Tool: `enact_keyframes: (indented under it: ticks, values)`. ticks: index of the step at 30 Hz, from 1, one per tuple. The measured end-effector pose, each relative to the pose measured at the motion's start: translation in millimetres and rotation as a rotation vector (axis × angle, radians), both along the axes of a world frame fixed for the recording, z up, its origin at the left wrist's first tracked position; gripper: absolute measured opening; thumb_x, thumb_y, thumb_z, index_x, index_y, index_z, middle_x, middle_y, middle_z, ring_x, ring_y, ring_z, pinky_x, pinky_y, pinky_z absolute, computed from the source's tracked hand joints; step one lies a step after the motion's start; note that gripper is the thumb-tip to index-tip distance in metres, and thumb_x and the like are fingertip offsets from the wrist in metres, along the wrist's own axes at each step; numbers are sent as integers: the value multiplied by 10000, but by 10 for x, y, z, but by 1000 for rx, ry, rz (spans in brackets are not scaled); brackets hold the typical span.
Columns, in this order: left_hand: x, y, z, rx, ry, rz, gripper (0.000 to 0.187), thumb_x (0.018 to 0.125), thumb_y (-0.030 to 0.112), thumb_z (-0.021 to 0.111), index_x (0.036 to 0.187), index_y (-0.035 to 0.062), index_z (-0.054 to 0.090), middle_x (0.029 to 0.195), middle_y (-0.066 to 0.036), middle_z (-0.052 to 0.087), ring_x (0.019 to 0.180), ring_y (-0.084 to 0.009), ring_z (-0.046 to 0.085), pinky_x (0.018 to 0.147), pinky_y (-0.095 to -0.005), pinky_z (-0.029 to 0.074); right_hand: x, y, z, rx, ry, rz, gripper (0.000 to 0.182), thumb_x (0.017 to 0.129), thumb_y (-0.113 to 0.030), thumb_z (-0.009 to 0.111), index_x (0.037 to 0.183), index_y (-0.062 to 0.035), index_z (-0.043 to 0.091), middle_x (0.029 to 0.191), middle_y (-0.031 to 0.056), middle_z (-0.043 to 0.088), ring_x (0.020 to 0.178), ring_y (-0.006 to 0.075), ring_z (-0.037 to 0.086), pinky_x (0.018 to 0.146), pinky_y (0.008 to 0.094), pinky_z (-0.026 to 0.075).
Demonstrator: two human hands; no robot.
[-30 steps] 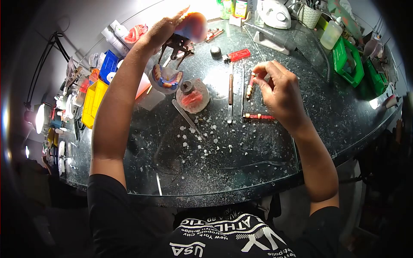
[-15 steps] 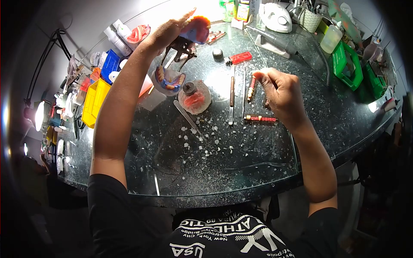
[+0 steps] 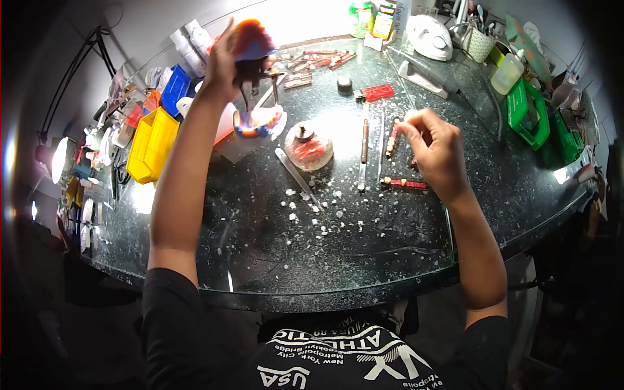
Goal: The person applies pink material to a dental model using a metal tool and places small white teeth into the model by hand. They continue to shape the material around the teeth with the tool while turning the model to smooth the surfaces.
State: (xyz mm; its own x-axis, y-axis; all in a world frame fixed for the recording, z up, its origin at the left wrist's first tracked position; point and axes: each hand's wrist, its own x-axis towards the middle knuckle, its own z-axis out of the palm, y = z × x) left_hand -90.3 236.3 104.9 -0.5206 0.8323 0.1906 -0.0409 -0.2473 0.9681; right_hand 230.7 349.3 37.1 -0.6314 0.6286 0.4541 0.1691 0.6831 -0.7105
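My left hand (image 3: 225, 65) is closed around the upper part of a metal dental articulator (image 3: 252, 81), holding it up over the table's left side. An orange-rimmed, bluish dental model (image 3: 254, 40) is on its top arm. Below hangs the lower model (image 3: 257, 123), with a row of teeth set in wax; motion blurs it. My right hand (image 3: 434, 146) is pinched at the upper end of a red strip of denture teeth (image 3: 390, 144). Whatever lies between its fingertips is hidden. Another tooth strip (image 3: 403, 183) lies just below that hand.
A round burner-like jar (image 3: 309, 148), a flat metal blade (image 3: 294, 172), a wax knife (image 3: 364, 146) and a red lighter (image 3: 378, 92) lie between my hands. More tooth strips (image 3: 322, 62) are behind. Yellow (image 3: 151, 146) and green bins (image 3: 528, 117) flank the sides. White crumbs dot the table.
My left hand has drawn the articulator leftward and turned it, so the upper model now faces differently. The right hand keeps its pinch near the tooth strip. The camera view has shifted slightly.
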Motion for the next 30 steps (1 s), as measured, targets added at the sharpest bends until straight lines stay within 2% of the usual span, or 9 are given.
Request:
enact_keyframes:
  ticks: [3,6,9,11,18,22,24,27,30]
  values:
    - [-121,-447,-377,187,-291,-114,594,922,543,382,978,-15,580,722,-111,592,585,-173,595,347,-268,445,-117,-168,-20,48,152,90,92,847,-48,664,788,3,614,645,46,595,538,76,522,491,243,396]
    - [-66,-817,-684,209,-456,-413,665,879,599,445,1018,-42,552,703,-79,529,617,-172,544,487,-253,469,-103,-413,59,-328,-55,209,69,856,-45,660,807,-5,633,643,26,596,562,44,513,513,217,408]
    - [174,-1019,-930,137,-647,-268,704,856,631,483,1016,-52,538,727,-97,533,619,-189,526,541,-305,464,-269,-861,48,-114,70,410,56,838,-48,679,861,-19,637,712,34,628,560,47,516,510,209,418]
    - [205,-1111,-1100,134,-714,-463,692,881,612,453,1014,-62,534,771,-118,545,605,-188,516,561,-311,465,-351,-1122,61,-187,20,579,264,786,-35,717,1030,-45,619,1021,76,638,573,60,536,517,214,461]
    - [487,-1113,-1001,1,-631,-344,585,951,582,340,966,51,587,772,-129,619,595,-230,606,539,-305,497,-775,-1536,143,-267,-146,911,341,769,-84,746,1079,-34,615,998,69,610,602,108,574,533,250,463]
    - [374,-1080,-1082,170,-437,-643,513,990,496,321,1014,55,582,849,-106,641,680,-209,630,606,-306,518,-974,-1527,97,-247,-244,970,332,774,-91,740,1076,-35,616,921,52,610,624,119,569,560,249,453]
    - [404,-1054,-1122,133,-384,-434,486,1000,461,324,1048,50,579,904,-97,642,755,-189,634,675,-307,524,-1008,-1530,50,-309,-257,984,289,776,-76,732,1043,-37,628,869,39,609,638,120,564,575,251,451]
    - [522,-1032,-1031,33,-386,-243,508,982,510,343,930,60,575,749,-110,622,561,-219,588,511,-316,475,-1031,-1559,-36,-315,-186,986,247,777,-71,729,1004,-40,640,862,33,598,647,121,567,578,252,453]
    - [554,-1041,-980,7,-382,-210,428,991,447,382,1002,73,590,837,-68,651,699,-166,637,641,-288,527,-1044,-1576,-52,-341,-152,990,198,778,-16,708,966,-35,646,870,39,591,670,135,589,592,264,471]
